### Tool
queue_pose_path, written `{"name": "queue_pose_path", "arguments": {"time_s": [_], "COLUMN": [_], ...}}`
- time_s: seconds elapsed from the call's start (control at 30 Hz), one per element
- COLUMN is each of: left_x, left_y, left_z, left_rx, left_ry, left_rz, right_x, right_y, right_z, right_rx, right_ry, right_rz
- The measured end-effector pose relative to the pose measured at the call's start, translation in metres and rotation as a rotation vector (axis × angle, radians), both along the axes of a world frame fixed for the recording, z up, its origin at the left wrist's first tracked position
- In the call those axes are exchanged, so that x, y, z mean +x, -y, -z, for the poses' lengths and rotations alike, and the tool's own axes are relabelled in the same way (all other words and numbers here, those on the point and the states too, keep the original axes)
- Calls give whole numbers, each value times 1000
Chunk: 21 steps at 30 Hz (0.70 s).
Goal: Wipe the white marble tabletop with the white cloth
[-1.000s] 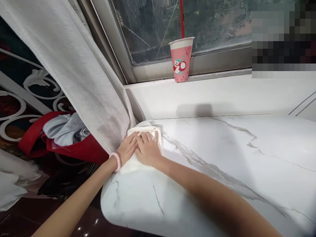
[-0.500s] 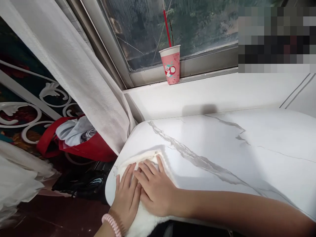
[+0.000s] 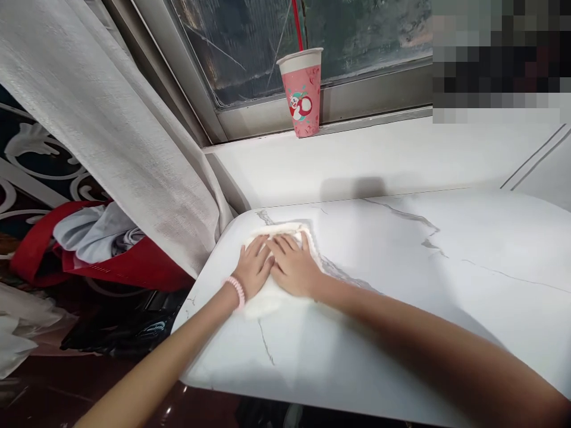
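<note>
A fluffy white cloth [image 3: 267, 304] lies spread on the white marble-patterned tabletop [image 3: 401, 261], towards its far left corner. Flat on the cloth rests my left hand [image 3: 253, 267], fingers stretched out, with a pink coil band [image 3: 237, 291] round the wrist. Beside it, fingers spread, my right hand [image 3: 294, 264] presses on the same cloth. The two hands touch or nearly touch at the thumbs. Cloth shows beyond the fingertips and below the palms.
A pink paper cup [image 3: 302, 95] with a red straw stands on the window ledge behind the table. A pale curtain [image 3: 134, 131] hangs at the left. Past the table's left edge is a red bag [image 3: 134, 264] with pale cloth in it.
Both hands have slid the cloth away from the near edge, towards the wall and slightly right. The camera view has shifted a little too.
</note>
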State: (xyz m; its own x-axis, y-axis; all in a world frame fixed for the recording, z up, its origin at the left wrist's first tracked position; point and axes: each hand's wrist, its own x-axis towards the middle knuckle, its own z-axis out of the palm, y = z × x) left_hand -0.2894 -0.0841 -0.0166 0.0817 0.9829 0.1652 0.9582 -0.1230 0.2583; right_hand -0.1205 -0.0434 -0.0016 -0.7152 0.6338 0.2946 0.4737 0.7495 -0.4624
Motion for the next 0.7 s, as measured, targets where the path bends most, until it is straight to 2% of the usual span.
{"name": "queue_pose_path", "arguments": {"time_s": [0.2,0.37,0.53,0.7], "left_x": [-19,-19,-11,9], "left_y": [-94,-145,-156,-125], "left_z": [-3,-1,-4,-7], "left_rx": [63,85,67,50], "left_ry": [-14,6,-18,-49], "left_rz": [65,57,28,-4], "right_x": [-19,-20,-15,0], "right_y": [-78,-123,-132,-110], "right_z": [1,3,2,3], "right_rx": [-6,-12,-35,-8], "right_ry": [57,51,47,83], "right_rz": [48,103,138,103]}}
